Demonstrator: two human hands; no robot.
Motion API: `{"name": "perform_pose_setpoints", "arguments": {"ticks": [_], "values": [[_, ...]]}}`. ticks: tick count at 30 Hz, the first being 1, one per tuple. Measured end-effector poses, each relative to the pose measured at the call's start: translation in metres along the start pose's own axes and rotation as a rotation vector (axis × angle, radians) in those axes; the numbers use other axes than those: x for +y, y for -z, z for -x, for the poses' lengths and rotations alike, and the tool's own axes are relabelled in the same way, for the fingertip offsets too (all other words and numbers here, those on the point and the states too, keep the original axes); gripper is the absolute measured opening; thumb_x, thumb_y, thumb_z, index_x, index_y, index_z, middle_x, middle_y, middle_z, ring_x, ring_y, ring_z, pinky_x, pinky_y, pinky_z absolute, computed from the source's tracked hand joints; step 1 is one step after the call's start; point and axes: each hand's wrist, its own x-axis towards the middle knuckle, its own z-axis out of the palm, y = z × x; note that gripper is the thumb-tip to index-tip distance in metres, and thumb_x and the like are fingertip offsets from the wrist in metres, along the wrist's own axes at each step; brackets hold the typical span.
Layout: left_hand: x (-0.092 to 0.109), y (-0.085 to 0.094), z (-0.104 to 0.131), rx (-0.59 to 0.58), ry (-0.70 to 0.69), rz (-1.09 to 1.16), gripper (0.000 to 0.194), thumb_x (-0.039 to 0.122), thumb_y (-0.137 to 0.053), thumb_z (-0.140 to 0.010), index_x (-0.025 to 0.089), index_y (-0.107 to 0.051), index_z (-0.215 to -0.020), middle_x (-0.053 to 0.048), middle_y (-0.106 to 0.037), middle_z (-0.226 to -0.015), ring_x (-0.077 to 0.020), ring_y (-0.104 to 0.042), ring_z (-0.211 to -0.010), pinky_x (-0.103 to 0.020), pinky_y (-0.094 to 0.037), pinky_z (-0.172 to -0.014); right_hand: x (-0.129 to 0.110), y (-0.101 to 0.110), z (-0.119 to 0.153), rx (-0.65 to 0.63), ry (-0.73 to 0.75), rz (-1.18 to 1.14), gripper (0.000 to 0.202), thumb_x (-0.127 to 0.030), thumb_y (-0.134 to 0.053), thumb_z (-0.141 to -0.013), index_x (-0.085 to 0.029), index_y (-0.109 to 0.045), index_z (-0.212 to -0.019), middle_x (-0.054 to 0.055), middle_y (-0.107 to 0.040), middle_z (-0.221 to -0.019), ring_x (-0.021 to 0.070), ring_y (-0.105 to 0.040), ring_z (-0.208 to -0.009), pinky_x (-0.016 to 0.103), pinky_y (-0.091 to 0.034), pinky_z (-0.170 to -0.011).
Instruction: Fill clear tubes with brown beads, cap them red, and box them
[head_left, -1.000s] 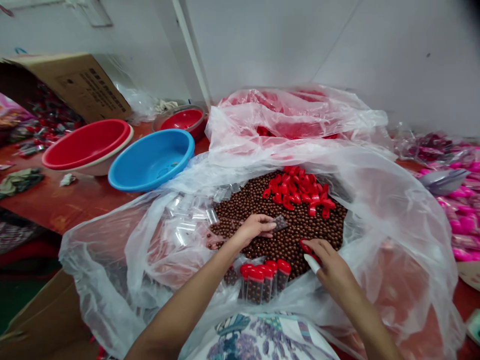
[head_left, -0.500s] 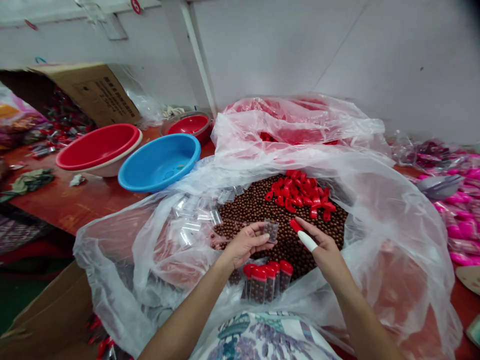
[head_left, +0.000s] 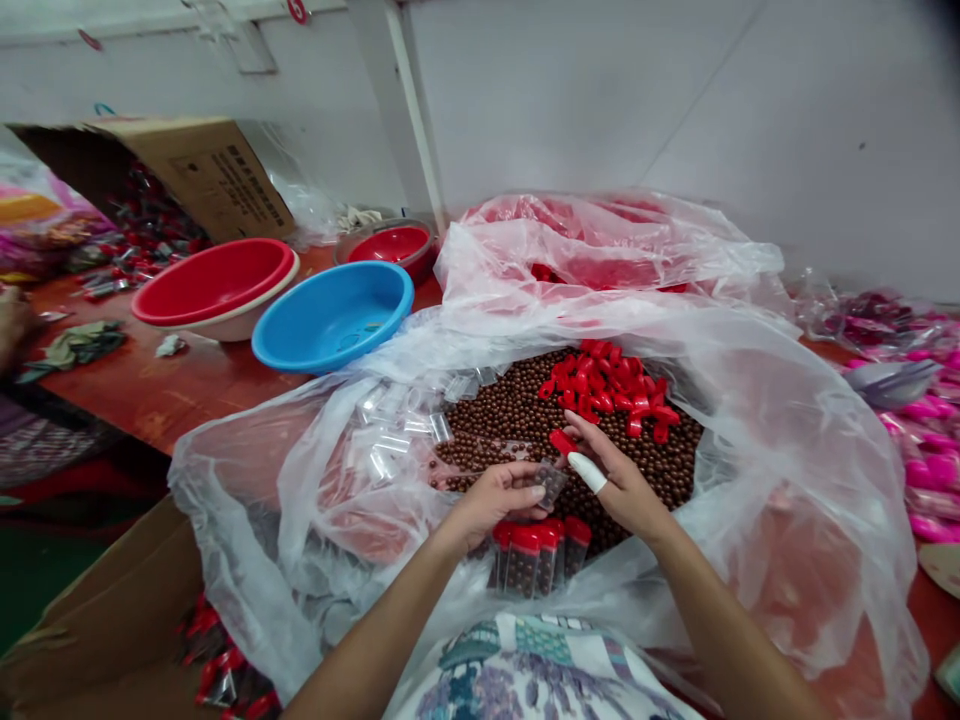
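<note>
Above the counter's (head_left: 142, 390) front edge, the left hand (head_left: 504, 505) grips a clear tube (head_left: 551, 484); the right (head_left: 611, 480) pinches a red cap (head_left: 562, 442).

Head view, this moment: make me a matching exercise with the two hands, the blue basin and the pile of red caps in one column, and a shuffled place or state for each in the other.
Column one
1. Left hand
2. Blue basin
3. Right hand
4. Pile of red caps

Column two
A. Holds a red cap and has a white cover on one digit
B. Lies on the brown balls
C. Holds a clear tube
D. Beside the large red basin

Pairs: 1-C, 2-D, 3-A, 4-B
</note>
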Motion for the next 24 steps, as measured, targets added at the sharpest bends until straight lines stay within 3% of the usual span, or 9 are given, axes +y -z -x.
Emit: {"name": "perform_pose_setpoints", "arguments": {"ticks": [7, 10, 13, 16, 19, 24], "values": [[0.0, -0.004, 0.001, -0.002, -0.037, 0.02, 0.045, 0.026, -0.074, -0.066, 0.015, -0.062, -0.108, -0.009, -0.066, -0.095, -0.0143, -0.063, -0.076, -0.029, -0.05, -0.074, 0.001, -0.003, 0.011, 0.046, -0.017, -0.049, 0.05, -0.029, -0.045, -0.09, -0.033, -0.03, -0.137, 0.006, -0.047, -0.128, 0.0198, -0.052, -0.114, 0.04, -0.04, -0.098], [0.0, -0.007, 0.002, 0.055, -0.103, 0.007, 0.046, 0.026, -0.075, -0.064, 0.016, -0.063, -0.107, -0.008, -0.066, -0.098, -0.0155, -0.063, -0.079, -0.031, -0.051, -0.076, -0.004, 0.0, 0.014, 0.13, 0.006, 0.041, 0.044, -0.028, -0.046, -0.089, -0.032, -0.04, -0.132, 0.005, -0.05, -0.126, 0.0202, -0.05, -0.115, 0.04, -0.038, -0.1], [-0.001, -0.009, 0.003, 0.085, -0.165, -0.02, 0.047, 0.029, -0.075, -0.064, 0.017, -0.064, -0.108, -0.008, -0.066, -0.102, -0.0164, -0.063, -0.082, -0.032, -0.05, -0.078, -0.008, 0.005, 0.015, 0.069, 0.052, 0.17, 0.035, -0.027, -0.045, -0.088, -0.03, -0.053, -0.123, 0.005, -0.055, -0.12, 0.0207, -0.05, -0.113, 0.039, -0.038, -0.099], [-0.003, -0.009, 0.003, 0.083, -0.188, -0.066, 0.047, 0.029, -0.074, -0.065, 0.017, -0.064, -0.109, -0.007, -0.066, -0.104, -0.0167, -0.062, -0.084, -0.033, -0.049, -0.082, -0.01, 0.008, 0.016, -0.014, 0.068, 0.189, 0.035, -0.027, -0.045, -0.088, -0.03, -0.055, -0.121, 0.005, -0.058, -0.116, 0.0201, -0.054, -0.108, 0.037, -0.042, -0.094], [-0.004, -0.01, 0.002, 0.072, -0.208, -0.141, 0.045, 0.029, -0.071, -0.069, 0.017, -0.063, -0.112, -0.007, -0.066, -0.104, -0.0168, -0.062, -0.084, -0.032, -0.048, -0.082, -0.01, 0.006, 0.018, -0.017, 0.078, 0.179, 0.035, -0.026, -0.047, -0.087, -0.03, -0.056, -0.121, 0.005, -0.06, -0.114, 0.0194, -0.055, -0.106, 0.035, -0.044, -0.092], [-0.002, -0.012, 0.003, 0.073, -0.23, -0.212, 0.046, 0.03, -0.067, -0.072, 0.016, -0.061, -0.115, -0.006, -0.067, -0.103, -0.018, -0.062, -0.085, -0.033, -0.049, -0.081, -0.008, -0.007, 0.023, 0.113, 0.045, 0.12, 0.032, -0.025, -0.051, -0.086, -0.031, -0.059, -0.116, 0.004, -0.063, -0.112, 0.0195, -0.057, -0.103, 0.036, -0.044, -0.091]]}}
